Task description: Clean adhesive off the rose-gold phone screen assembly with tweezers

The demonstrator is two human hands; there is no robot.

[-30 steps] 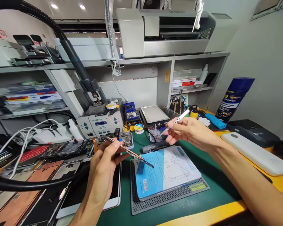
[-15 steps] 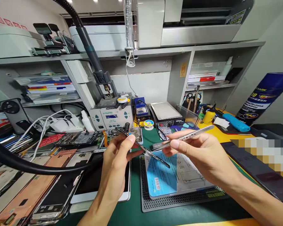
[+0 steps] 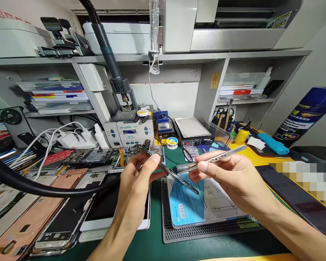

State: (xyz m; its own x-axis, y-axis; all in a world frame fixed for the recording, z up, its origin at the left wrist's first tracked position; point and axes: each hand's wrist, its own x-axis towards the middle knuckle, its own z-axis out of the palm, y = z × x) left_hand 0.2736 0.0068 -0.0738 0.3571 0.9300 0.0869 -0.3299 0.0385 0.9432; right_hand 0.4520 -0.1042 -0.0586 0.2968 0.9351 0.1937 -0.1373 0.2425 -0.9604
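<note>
My left hand (image 3: 137, 188) is closed on a thin dark phone (image 3: 179, 179), thumb on top, so that I see it almost edge-on. Silver tweezers (image 3: 222, 156) with a row of holes are pinched in my right hand (image 3: 230, 174). Their tips point left toward the phone's edge; whether they touch it I cannot tell. Below both hands lies a blue and white printed package (image 3: 188, 206) on a grey perforated mat (image 3: 168, 237). A grey cylindrical tool (image 3: 182, 168) shows just behind the tweezers.
At my left lie several phone parts (image 3: 62, 217) and a white-framed tablet (image 3: 97, 214). A black hose (image 3: 70, 194) curves across them. A soldering station (image 3: 127, 132) and a heating plate (image 3: 192, 128) stand at the back. To the right are a spray can (image 3: 301, 119) and a dark phone screen (image 3: 285, 192).
The view has shifted slightly, moving the shelf a little to the right in the picture. Both hands keep their grips, and the phone and tweezers have barely moved.
</note>
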